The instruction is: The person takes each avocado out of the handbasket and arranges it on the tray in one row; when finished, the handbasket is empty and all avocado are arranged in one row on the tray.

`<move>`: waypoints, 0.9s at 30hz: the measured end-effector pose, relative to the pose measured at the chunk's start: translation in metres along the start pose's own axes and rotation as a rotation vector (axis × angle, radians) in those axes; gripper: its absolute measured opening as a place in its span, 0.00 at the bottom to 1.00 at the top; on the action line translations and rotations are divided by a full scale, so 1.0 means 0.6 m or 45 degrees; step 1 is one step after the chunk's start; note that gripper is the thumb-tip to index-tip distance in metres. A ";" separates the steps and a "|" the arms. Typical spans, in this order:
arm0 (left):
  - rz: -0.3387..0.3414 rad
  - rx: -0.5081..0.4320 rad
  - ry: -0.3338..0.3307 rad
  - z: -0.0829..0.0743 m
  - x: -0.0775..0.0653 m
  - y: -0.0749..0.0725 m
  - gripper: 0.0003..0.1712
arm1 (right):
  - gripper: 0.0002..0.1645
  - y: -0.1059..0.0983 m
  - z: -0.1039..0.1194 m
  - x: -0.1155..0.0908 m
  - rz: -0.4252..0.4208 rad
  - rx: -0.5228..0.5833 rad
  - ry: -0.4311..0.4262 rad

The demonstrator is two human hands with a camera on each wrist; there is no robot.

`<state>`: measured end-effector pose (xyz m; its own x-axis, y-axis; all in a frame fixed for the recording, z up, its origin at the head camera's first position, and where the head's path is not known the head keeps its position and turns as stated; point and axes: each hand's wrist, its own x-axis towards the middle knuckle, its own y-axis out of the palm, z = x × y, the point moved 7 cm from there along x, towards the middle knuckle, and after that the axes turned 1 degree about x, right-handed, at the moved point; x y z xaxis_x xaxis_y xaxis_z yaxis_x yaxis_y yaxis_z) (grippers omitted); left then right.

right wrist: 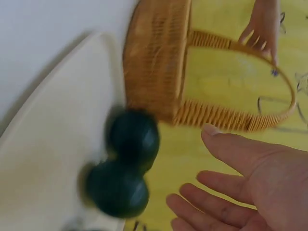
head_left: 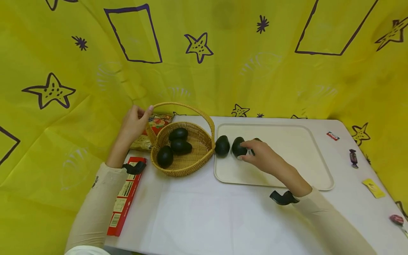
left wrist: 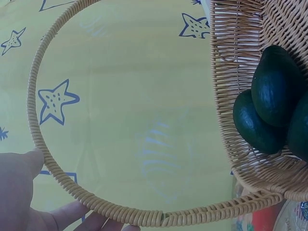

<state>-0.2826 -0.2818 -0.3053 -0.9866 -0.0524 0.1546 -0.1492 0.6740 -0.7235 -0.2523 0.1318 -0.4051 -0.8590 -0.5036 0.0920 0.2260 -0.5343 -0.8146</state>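
My left hand (head_left: 135, 122) grips the arched handle (left wrist: 34, 96) of a wicker basket (head_left: 181, 172), thumb on one side and fingertips on the other. Three dark green avocados (head_left: 181, 146) lie inside the basket. Beside it, on a cream tray (head_left: 287, 156), one avocado (head_left: 222, 146) sits near the left edge, with a second avocado (head_left: 238, 147) just right of it. My right hand (head_left: 262, 156) reaches over that second one, fingers spread and nothing held, as the right wrist view shows. Another dark piece (head_left: 257, 140) is mostly hidden behind this hand.
Shiny food packets (head_left: 159, 122) lie behind the basket, and a long red box (head_left: 125, 198) is at its front left. Along the table's right side are small wrapped candies (head_left: 353, 158), a yellow packet (head_left: 373, 188) and a lollipop (head_left: 396, 219). A yellow cloth (head_left: 223, 81) hangs behind.
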 end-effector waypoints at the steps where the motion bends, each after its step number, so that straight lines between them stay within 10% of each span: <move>1: -0.001 0.000 0.000 0.000 0.001 0.000 0.41 | 0.30 0.007 0.014 0.005 0.018 0.007 -0.028; 16: -0.034 0.007 0.005 -0.001 0.004 0.004 0.39 | 0.33 0.121 0.195 0.132 0.298 0.088 -0.278; 27: -0.024 -0.030 0.015 0.002 0.004 0.001 0.39 | 0.42 0.214 0.248 0.232 0.490 -0.058 -0.144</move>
<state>-0.2853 -0.2824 -0.3066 -0.9827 -0.0567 0.1761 -0.1660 0.6901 -0.7044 -0.2745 -0.1076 -0.4116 -0.6589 -0.7341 -0.1644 0.4985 -0.2623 -0.8262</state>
